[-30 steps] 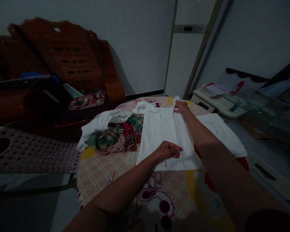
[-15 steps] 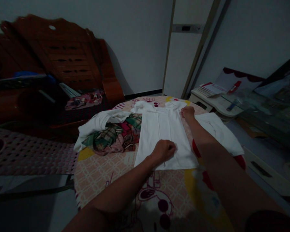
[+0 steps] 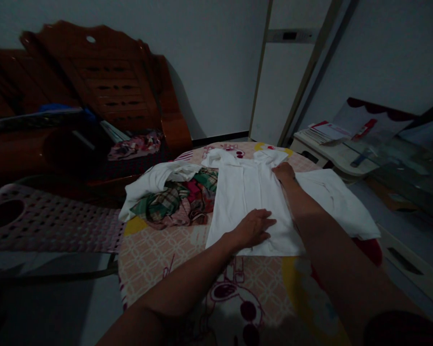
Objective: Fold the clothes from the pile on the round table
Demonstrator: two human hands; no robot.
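Observation:
A white shirt (image 3: 234, 192) lies spread on a round table with a patterned cloth (image 3: 147, 259), its short sleeves at the far end. My left hand (image 3: 254, 228) rests on the shirt's lower middle, fingers spread. At the shirt's right edge, just below the sleeve, my right hand (image 3: 284, 172) has its fingers closed on the fabric. Left of the shirt is a crumpled heap of plaid and pink clothes (image 3: 173, 204) with a white garment (image 3: 147, 182) over it. Another white garment (image 3: 339, 202) lies flat to the right, partly behind my right forearm.
A carved wooden bench (image 3: 111, 86) holding cloth stands at the back left. A woven chair (image 3: 65, 221) is near the table's left edge. At the right are a glass-topped table (image 3: 400, 168) and papers (image 3: 326, 132) on a white stand.
My left hand has opened from a curled shape and spread on the shirt. My right hand has moved slightly down the shirt's right side. The view has shifted slightly left.

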